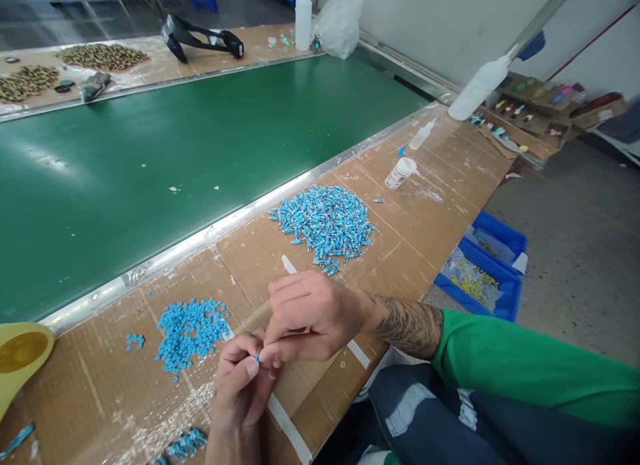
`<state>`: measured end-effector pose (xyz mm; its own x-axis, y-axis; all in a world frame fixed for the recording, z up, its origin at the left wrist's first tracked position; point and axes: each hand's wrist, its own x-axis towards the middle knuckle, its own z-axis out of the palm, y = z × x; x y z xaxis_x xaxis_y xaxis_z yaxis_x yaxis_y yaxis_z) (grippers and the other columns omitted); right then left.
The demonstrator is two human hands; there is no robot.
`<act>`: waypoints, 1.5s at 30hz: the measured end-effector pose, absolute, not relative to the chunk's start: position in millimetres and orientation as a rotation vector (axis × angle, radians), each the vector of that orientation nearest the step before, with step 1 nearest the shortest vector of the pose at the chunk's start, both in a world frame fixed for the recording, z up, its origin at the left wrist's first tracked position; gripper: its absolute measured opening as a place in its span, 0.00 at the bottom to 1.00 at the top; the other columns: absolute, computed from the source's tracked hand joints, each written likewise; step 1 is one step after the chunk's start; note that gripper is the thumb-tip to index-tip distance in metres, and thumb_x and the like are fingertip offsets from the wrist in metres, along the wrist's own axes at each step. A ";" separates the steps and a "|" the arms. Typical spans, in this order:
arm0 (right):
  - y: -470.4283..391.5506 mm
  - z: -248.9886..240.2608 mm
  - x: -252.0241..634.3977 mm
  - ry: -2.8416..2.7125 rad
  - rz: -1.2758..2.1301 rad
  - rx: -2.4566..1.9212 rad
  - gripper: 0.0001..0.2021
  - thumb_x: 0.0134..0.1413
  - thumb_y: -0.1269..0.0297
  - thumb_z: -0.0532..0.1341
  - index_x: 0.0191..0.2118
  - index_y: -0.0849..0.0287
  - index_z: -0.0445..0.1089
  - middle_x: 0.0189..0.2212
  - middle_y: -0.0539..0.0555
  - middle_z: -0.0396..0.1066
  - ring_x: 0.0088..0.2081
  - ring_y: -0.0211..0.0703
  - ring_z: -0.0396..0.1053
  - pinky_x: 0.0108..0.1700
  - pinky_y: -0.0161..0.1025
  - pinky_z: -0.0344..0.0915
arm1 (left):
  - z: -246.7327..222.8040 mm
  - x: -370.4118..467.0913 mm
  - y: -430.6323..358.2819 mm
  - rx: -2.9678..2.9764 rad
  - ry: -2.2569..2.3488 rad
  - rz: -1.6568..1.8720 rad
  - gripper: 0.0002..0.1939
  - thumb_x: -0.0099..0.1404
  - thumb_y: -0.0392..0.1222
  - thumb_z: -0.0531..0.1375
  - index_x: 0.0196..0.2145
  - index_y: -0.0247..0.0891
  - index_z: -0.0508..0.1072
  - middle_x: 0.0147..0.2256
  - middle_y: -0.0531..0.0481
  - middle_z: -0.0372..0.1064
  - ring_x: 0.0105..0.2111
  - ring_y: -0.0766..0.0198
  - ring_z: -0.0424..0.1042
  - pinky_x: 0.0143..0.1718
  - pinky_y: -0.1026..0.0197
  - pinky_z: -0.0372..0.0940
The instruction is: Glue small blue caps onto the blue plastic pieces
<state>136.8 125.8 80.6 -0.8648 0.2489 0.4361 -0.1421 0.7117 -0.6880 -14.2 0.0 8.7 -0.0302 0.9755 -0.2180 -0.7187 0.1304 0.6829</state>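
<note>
My left hand (243,381) is closed in a pinch, with a small blue piece (257,359) showing between thumb and fingertip. Right against it, my right hand (313,315) also pinches; its fingertips meet those of the left, and what they hold is hidden. Left of the hands lies a loose pile of small blue rings (193,331), with a few strays (135,341) beside it. Beyond the right hand is a heap of small blue parts with pale, thin ends (327,221). Near my left forearm, a cluster of blue pieces (185,443) lies at the bottom edge.
A green conveyor belt (200,151) with a metal edge runs beyond the cardboard-covered table (415,238). On the table are a white cup (401,173), a squeeze bottle (423,135) and a yellow scoop-like object (20,351). Blue bins (513,298) stand lower right.
</note>
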 end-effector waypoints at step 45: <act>209.2 39.3 142.2 -2.984 0.290 -0.853 0.07 0.55 0.74 0.56 0.35 0.67 0.71 0.36 0.63 0.72 0.43 0.50 0.65 0.47 0.45 0.57 | 11.7 -13.5 9.6 0.414 0.866 1.621 0.08 0.47 0.41 0.71 0.24 0.39 0.77 0.22 0.51 0.66 0.22 0.67 0.65 0.20 0.67 0.60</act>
